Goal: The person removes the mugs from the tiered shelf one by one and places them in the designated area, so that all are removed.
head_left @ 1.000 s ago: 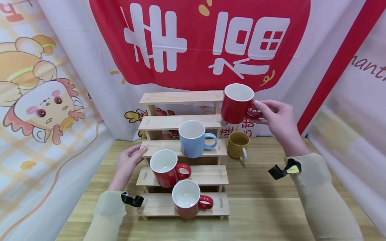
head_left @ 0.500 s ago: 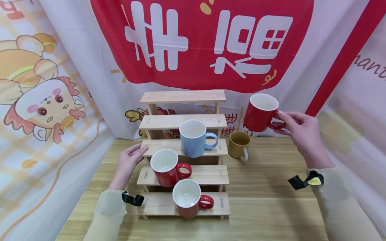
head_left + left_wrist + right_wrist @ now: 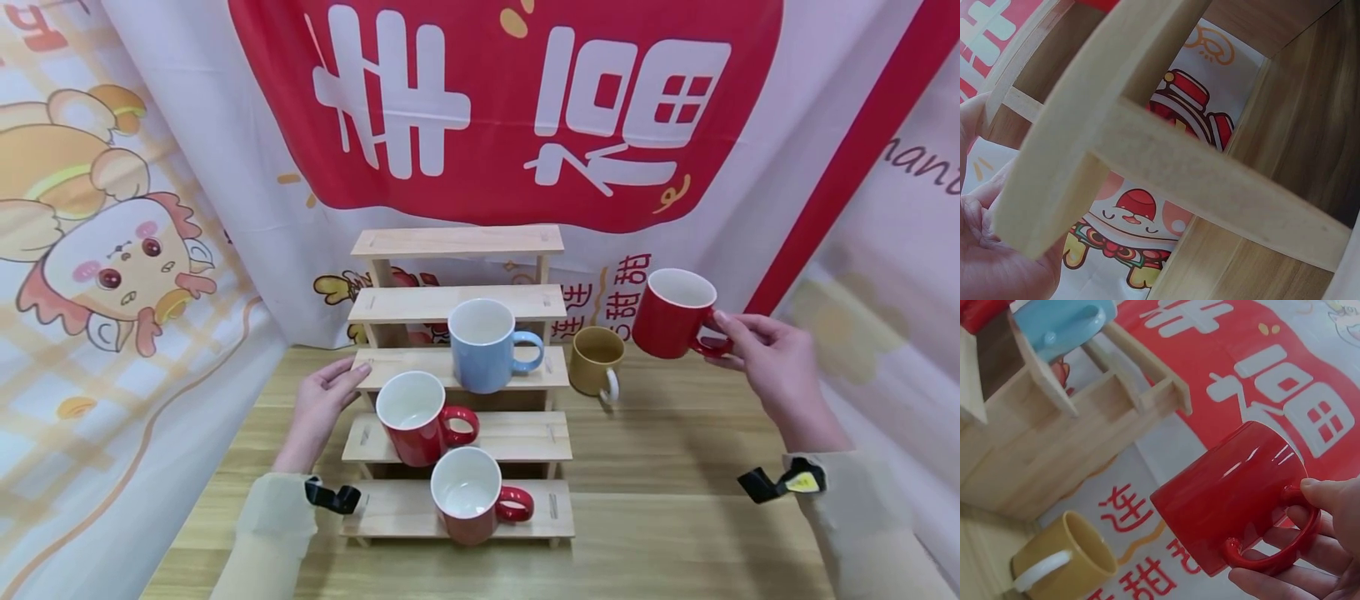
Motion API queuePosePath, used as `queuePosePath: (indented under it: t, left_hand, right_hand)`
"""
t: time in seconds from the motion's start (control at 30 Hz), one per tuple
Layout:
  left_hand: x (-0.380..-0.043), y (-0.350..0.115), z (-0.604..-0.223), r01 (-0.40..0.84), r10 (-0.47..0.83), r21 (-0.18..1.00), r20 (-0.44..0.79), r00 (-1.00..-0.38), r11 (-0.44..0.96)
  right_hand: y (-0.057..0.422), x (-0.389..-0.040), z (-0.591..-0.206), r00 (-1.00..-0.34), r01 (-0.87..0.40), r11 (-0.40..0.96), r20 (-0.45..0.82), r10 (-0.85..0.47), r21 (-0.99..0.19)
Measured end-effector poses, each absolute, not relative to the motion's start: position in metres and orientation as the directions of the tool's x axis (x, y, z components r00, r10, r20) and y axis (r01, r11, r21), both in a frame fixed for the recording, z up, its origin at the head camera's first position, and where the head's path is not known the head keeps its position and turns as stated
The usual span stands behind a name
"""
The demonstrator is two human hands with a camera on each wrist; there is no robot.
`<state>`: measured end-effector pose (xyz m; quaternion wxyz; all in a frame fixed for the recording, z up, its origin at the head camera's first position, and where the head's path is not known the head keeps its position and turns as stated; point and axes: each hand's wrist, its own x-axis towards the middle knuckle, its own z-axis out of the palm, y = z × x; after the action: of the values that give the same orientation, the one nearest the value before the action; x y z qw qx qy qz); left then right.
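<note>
My right hand [image 3: 776, 367] pinches the handle of a red mug [image 3: 673, 315] with a white inside, held above the table right of the rack. In the right wrist view, thumb and fingers wrap the handle of this red mug [image 3: 1235, 494]. With its fingers and thumb, my left hand [image 3: 322, 408] grips the left end of the middle step of a wooden stepped rack [image 3: 517, 433]. A light blue mug [image 3: 482, 354] stands on that middle step. One step lower is a second red mug [image 3: 416, 429], and a third red mug [image 3: 467, 500] stands on the lowest step.
A small mustard-yellow cup [image 3: 596, 367] with a white handle stands on the wood-grain table [image 3: 660, 533], just right of the rack. Printed cloth [image 3: 510, 167] hangs behind, with more at both sides. The top two rack steps [image 3: 457, 242] hold no mugs.
My right hand has carried the red mug away from the rack's top right end, rightward and then down. The left hand has kept its place on the rack.
</note>
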<state>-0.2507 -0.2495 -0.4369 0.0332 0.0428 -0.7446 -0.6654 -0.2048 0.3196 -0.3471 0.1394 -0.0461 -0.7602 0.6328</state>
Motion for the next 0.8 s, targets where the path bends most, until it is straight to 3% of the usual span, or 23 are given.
queuePosePath:
  t: [0.27, 0.5, 0.8]
  left_hand:
    - [-0.249, -0.248, -0.435, -0.029, -0.106, 0.994, -0.018, -0.994, 0.107]
    - [-0.247, -0.248, -0.434, -0.037, -0.105, 0.994, -0.026, -0.994, 0.103]
    - [-0.249, -0.248, -0.434, -0.037, -0.104, 0.994, -0.026, -0.994, 0.1]
  right_hand:
    - [0.33, -0.199, -0.37, -0.962, -0.085, 0.147, 0.12, 0.247, -0.985]
    - [0.335, -0.2, -0.392, -0.96, -0.141, 0.017, 0.141, 0.241, -0.99]
    - [0.332, -0.209, -0.417, -0.944, -0.067, 0.088, 0.091, 0.318, -0.994]
